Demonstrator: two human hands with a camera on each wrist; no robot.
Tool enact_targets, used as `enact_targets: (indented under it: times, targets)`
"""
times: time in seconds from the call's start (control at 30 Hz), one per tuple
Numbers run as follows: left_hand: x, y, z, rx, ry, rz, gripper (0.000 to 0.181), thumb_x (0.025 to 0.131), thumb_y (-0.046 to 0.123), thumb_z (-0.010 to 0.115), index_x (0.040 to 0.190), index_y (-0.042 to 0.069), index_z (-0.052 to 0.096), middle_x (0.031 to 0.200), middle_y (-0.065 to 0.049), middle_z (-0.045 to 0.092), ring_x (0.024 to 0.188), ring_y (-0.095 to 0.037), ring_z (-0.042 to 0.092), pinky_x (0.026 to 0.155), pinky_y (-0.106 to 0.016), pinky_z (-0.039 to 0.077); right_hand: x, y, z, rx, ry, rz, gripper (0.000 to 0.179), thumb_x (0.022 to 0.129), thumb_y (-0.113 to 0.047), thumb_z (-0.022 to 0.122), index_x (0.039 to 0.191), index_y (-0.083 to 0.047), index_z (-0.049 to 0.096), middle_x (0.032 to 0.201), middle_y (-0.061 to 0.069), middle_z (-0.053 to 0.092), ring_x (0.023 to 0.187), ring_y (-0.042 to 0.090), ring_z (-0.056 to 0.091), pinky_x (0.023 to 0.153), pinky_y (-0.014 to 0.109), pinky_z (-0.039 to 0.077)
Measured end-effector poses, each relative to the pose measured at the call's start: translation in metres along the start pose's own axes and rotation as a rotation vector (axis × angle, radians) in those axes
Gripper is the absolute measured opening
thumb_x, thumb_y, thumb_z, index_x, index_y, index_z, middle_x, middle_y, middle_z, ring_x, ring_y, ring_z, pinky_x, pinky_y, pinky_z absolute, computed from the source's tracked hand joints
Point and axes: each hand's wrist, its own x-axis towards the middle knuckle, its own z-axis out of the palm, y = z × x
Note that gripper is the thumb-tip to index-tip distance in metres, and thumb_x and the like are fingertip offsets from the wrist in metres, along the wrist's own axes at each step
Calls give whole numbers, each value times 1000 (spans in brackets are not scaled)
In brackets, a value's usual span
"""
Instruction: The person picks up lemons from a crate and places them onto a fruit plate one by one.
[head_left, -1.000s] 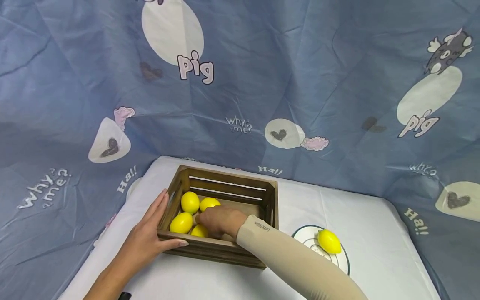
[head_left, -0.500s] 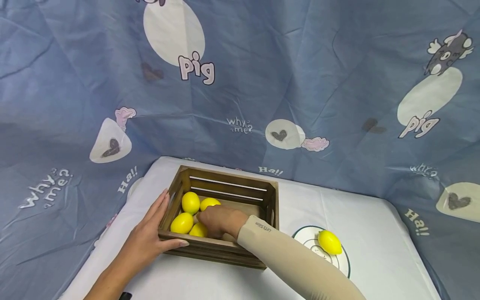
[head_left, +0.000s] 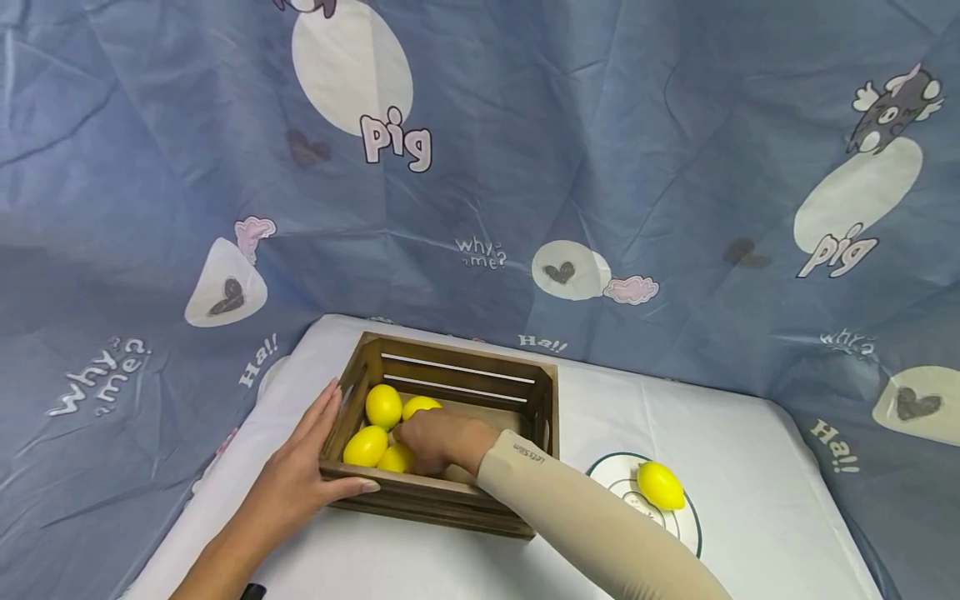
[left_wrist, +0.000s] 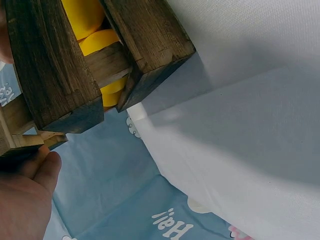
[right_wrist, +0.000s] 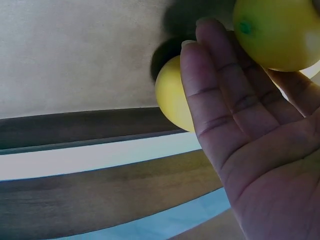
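A brown slatted wooden crate [head_left: 442,492] stands on the white cloth, with several yellow lemons inside. My left hand [head_left: 296,462] rests on the crate's left front corner, fingers extended along its end and thumb laid along the front rim. Inside the crate, my right hand [head_left: 435,437] reaches down at the lemons. In the right wrist view, a lemon with a green tip [right_wrist: 275,32] lies between its fingers and thumb, most of the thumb out of frame. Another lemon [right_wrist: 172,95] sits beside the fingers. Two lemons, one yellow [head_left: 384,406] and one nearer [head_left: 366,446], lie at the left end.
Right of the crate, a white plate [head_left: 609,471] with a dark green rim carries one lemon [head_left: 661,486]. A blue printed cloth [head_left: 480,167] hangs behind the table [head_left: 757,492]. The right sleeve crosses the crate's front rim. A small black object [head_left: 253,592] shows at the bottom edge.
The front lemon beside my right hand has shifted slightly left inside the crate. My left hand keeps its place on the crate's corner; the head view has tilted slightly.
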Motion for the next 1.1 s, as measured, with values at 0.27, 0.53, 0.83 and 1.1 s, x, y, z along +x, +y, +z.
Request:
enact_targets:
  times: [0.27,0.53,0.83,1.1]
  targets:
    - [-1,-1,0,-10,2,-11,134,72,52,94,170,17,9,176,6,3,152,-45,29,109,-68,39,2,0,0,32,21,-5,18,92,-26,81,96,-19,64,79,-6,59,73,10,54,67,24,46]
    - [-1,-1,1,-21,0,-18,135,72,52,94,170,17,9,176,1,5,153,-43,27,111,-67,37,-1,0,-5,30,32,12,21,90,-31,82,98,-18,67,77,-7,60,69,10,54,64,25,48]
    - [-1,1,1,-22,3,-10,134,72,48,95,170,16,9,176,6,3,153,-43,28,110,-66,39,-6,1,-12,25,52,-30,24,90,-31,83,100,-17,67,77,-7,59,67,10,54,61,24,46]
    - [0,1,0,-28,-8,-24,133,73,52,92,170,19,8,176,7,2,153,-43,28,110,-67,39,-17,1,-22,19,50,-32,31,90,-34,85,110,-17,69,78,-7,59,68,9,53,58,25,45]
